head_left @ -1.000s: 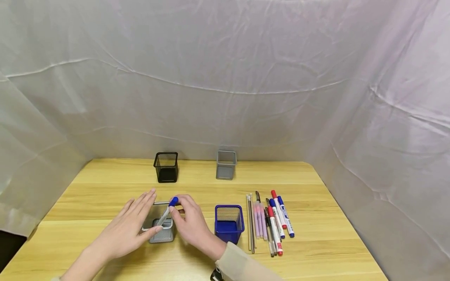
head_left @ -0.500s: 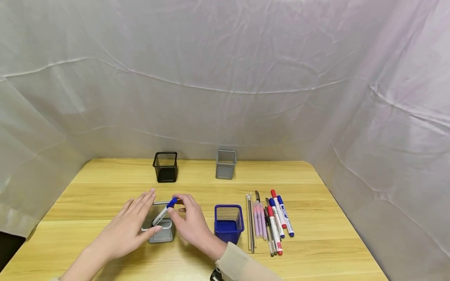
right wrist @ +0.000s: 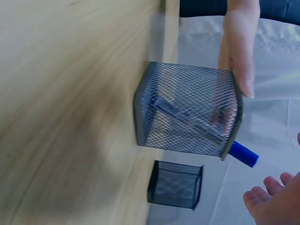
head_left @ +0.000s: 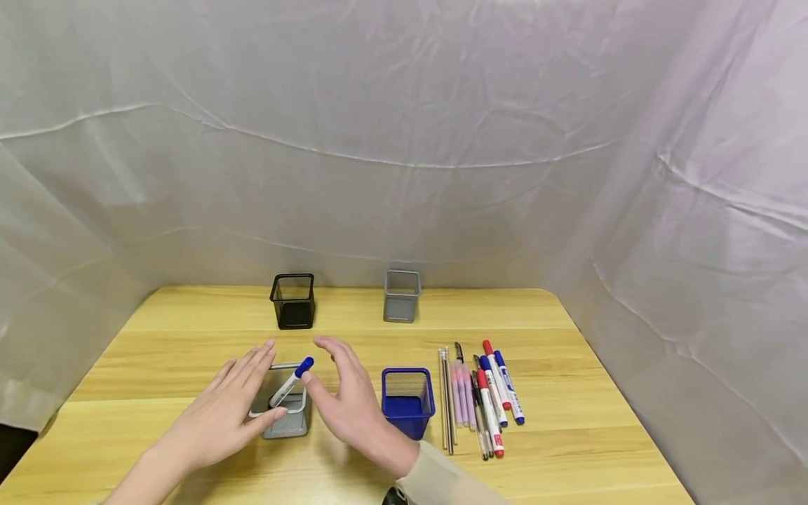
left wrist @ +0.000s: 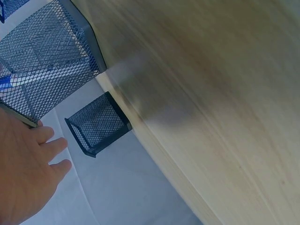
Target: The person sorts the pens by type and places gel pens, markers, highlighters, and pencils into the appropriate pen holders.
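A whiteboard marker with a blue cap (head_left: 304, 366) leans in the silver mesh pen holder (head_left: 287, 424), its cap sticking out past the rim. My left hand (head_left: 221, 414) lies along the holder's left side, fingers straight and thumb at the near rim. Just right of the cap, my right hand (head_left: 353, 410) is spread with nothing in it. In the right wrist view the marker's white barrel slants inside the mesh, below the blue cap (right wrist: 243, 153). The left wrist view has the holder (left wrist: 47, 56) close above my left fingers.
Right of my right hand stands a blue mesh holder (head_left: 409, 421). Beyond it lie pencils (head_left: 447, 400), lilac pens (head_left: 463, 396), black pens (head_left: 485, 428), and red and blue markers (head_left: 499, 386). A black holder (head_left: 294, 308) and a grey holder (head_left: 400, 305) stand at the back edge.
My right hand has let go of the marker, its fingers opening and drawing off the blue cap. The marker has tipped to lean in the silver holder. My left hand has stayed in place.
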### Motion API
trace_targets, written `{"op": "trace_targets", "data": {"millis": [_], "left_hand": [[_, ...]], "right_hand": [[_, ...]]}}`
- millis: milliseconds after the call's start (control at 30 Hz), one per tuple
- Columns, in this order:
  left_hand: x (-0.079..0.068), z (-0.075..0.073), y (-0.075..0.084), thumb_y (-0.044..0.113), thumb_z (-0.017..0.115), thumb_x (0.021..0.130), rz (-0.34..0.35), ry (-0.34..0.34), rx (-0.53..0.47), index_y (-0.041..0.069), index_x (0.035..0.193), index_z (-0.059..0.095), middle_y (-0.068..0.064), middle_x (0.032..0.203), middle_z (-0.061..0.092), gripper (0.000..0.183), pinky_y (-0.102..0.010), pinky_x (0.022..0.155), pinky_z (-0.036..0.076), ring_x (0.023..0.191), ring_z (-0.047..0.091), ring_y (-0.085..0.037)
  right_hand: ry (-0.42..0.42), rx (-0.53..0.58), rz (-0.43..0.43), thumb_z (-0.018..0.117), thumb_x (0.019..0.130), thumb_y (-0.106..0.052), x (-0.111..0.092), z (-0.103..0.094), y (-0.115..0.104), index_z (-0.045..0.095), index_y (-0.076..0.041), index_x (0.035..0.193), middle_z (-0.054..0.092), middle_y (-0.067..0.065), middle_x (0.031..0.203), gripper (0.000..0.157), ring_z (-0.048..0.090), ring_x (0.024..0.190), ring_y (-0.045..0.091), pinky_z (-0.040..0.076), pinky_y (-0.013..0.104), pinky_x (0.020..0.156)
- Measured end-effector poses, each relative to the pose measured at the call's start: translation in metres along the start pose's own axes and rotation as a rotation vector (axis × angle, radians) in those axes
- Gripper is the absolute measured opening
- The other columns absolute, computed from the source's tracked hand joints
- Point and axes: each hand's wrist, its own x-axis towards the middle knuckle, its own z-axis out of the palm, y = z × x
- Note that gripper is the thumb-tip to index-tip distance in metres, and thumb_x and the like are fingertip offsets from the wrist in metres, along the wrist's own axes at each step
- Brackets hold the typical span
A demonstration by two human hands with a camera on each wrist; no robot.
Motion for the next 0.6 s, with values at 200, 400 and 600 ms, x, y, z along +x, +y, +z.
{"op": "trace_targets", "data": {"millis": [200, 400, 600], "left_hand": [[0.000, -0.002, 0.001, 0.056, 0.059, 0.102, -0.006, -0.004, -0.006, 0.007, 0.167, 0.016, -0.016, 0.172, 0.022, 0.092, -0.024, 0.123, -0.013, 0.155, 0.025, -0.043], [-0.001, -0.002, 0.001, 0.056, 0.059, 0.102, -0.008, -0.006, -0.007, 0.007, 0.167, 0.016, -0.015, 0.172, 0.021, 0.092, -0.022, 0.122, -0.012, 0.155, 0.025, -0.042], [0.000, -0.002, 0.001, 0.056, 0.058, 0.102, 0.004, -0.001, 0.024, 0.006, 0.167, 0.017, -0.015, 0.172, 0.020, 0.092, -0.027, 0.127, -0.006, 0.156, 0.024, -0.041]], "right_hand": [[0.045, -0.008, -0.108, 0.061, 0.105, -0.026, -0.003, -0.012, -0.006, 0.046, -0.013, 0.154, 0.049, 0.001, 0.157, 0.053, 0.048, 0.143, 0.022, 0.044, 0.045, 0.116], [0.078, 0.026, -0.109, 0.064, 0.103, -0.022, -0.006, -0.029, -0.011, 0.047, -0.009, 0.153, 0.047, -0.001, 0.158, 0.055, 0.045, 0.146, 0.020, 0.041, 0.045, 0.119], [0.119, 0.014, -0.124, 0.065, 0.102, -0.018, -0.008, -0.045, -0.004, 0.047, -0.009, 0.154, 0.047, -0.001, 0.158, 0.056, 0.045, 0.146, 0.021, 0.041, 0.046, 0.118]]}}
